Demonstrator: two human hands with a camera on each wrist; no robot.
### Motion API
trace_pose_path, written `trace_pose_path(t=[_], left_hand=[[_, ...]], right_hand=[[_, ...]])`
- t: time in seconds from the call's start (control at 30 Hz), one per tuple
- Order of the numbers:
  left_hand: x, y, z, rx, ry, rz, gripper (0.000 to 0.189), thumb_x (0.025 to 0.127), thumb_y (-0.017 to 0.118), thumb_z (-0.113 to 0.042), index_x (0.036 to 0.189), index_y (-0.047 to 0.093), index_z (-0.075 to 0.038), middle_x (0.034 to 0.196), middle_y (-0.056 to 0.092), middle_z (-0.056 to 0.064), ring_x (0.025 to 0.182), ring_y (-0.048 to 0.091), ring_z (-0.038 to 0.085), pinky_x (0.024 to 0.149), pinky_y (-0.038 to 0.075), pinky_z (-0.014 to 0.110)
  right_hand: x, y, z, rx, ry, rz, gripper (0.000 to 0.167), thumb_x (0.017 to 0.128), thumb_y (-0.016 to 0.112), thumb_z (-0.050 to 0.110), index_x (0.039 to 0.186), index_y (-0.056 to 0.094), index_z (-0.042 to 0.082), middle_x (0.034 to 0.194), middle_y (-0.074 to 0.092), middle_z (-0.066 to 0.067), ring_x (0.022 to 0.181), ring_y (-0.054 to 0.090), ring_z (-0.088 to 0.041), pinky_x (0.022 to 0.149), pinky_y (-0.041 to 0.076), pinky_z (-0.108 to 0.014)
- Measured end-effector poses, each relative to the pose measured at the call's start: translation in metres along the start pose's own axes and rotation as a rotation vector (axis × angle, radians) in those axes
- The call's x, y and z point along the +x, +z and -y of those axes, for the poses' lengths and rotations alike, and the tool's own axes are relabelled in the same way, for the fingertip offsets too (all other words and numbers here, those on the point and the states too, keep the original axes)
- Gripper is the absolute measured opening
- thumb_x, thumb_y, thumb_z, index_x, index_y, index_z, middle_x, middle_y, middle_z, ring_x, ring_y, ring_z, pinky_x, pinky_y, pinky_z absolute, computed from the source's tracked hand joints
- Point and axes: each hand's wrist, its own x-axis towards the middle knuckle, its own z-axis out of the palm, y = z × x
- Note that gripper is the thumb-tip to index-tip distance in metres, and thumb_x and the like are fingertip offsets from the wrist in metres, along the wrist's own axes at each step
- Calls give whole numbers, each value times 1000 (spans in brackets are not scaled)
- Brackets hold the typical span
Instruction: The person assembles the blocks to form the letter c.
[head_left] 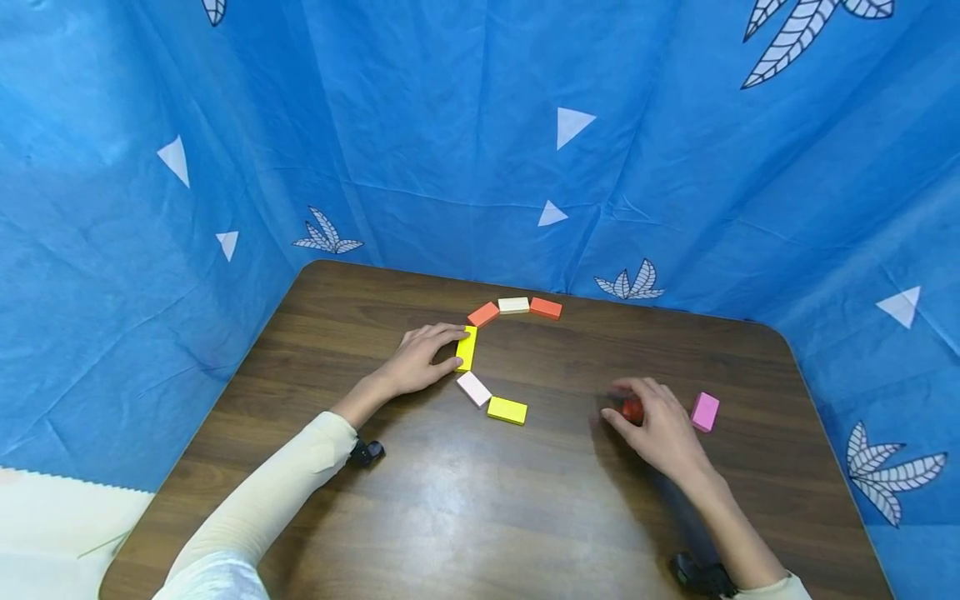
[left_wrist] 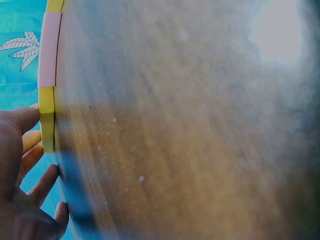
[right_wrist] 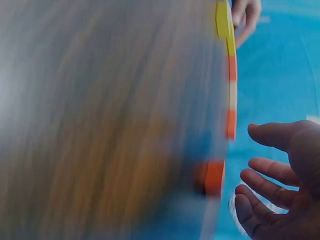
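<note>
On the wooden table, my left hand (head_left: 422,357) pinches a yellow block (head_left: 467,348) endwise, thumb at its near end and a fingertip at its far end. In the left wrist view its thumb (left_wrist: 27,119) is right at the yellow side. A pale pink block (head_left: 474,389) and another yellow block (head_left: 507,410) follow toward me. My right hand (head_left: 660,429) hovers around a red block (head_left: 632,409), its thumb and fingers spread. The right wrist view has that hand's fingers apart from the red block (right_wrist: 215,177).
Beyond the left hand, an orange-red block (head_left: 483,314), a cream block (head_left: 513,306) and another orange-red block (head_left: 546,308) continue the curved row. A pink block (head_left: 705,412) lies right of the right hand. Blue patterned cloth (head_left: 450,167) hangs behind the table (head_left: 450,517).
</note>
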Motion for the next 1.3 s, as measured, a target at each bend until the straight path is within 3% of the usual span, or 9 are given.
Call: trace_pose_path(t=[0.13, 0.33, 0.53, 0.6, 0.7, 0.93, 1.07, 1.3], left_hand=[[0, -1, -1, -1, -1, 1, 56, 108, 66, -40, 160, 53, -24, 167, 51, 2, 154, 48, 35, 120, 33, 66], [0, -2, 0, -5, -1, 3, 56, 108, 65, -40, 159, 54, -23, 167, 51, 2, 155, 47, 34, 121, 33, 66], [-1, -1, 0, -3, 3, 1, 56, 107, 66, -40, 159, 54, -23, 166, 52, 3, 154, 48, 35, 120, 34, 66], [-1, -2, -1, -5, 1, 0, 56, 107, 67, -40, 159, 54, -23, 166, 52, 3, 154, 48, 34, 120, 34, 66], [-1, -3, -1, -8, 3, -2, 57, 107, 67, -40, 159, 54, -22, 166, 52, 3, 154, 48, 34, 120, 33, 66], [1, -1, -1, -3, 7, -4, 56, 107, 66, -40, 159, 54, -23, 166, 51, 3, 154, 48, 35, 120, 33, 66], [1, -2, -1, -6, 7, -3, 56, 107, 66, -40, 159, 54, -23, 167, 51, 2, 154, 48, 35, 120, 33, 67], [0, -2, -1, -9, 11, -12, 56, 107, 67, -38, 159, 54, -22, 166, 52, 4, 154, 48, 36, 120, 33, 68]], right_hand=[[-6, -20, -25, -12, 66, -47, 48, 97, 82, 31, 134, 68, 3, 128, 71, -23, 117, 64, -44, 95, 50, -66], [-17, -40, -63, -44, 182, -96, 53, 100, 77, 39, 131, 67, -4, 120, 68, -28, 101, 62, -40, 81, 50, -57], [-26, -47, -83, -73, 351, -9, 76, 102, 71, 52, 141, 55, -12, 124, 57, -35, 101, 57, -44, 77, 49, -55], [-27, -48, -87, -79, 385, 24, 82, 102, 69, 55, 143, 50, -14, 125, 56, -36, 102, 57, -46, 79, 49, -60], [-26, -48, -90, -82, 398, 42, 81, 102, 70, 51, 144, 49, -15, 121, 57, -35, 98, 57, -43, 76, 49, -55], [-23, -48, -92, -42, 354, 44, 61, 97, 74, 21, 142, 51, -12, 123, 61, -36, 98, 62, -42, 74, 47, -46], [-23, -48, -92, -37, 364, 42, 58, 95, 75, 17, 141, 53, -10, 125, 63, -36, 95, 63, -40, 73, 41, -38], [-24, -44, -92, -50, 361, 12, 55, 95, 76, 17, 139, 56, -9, 124, 64, -36, 90, 61, -37, 70, 39, -35]])
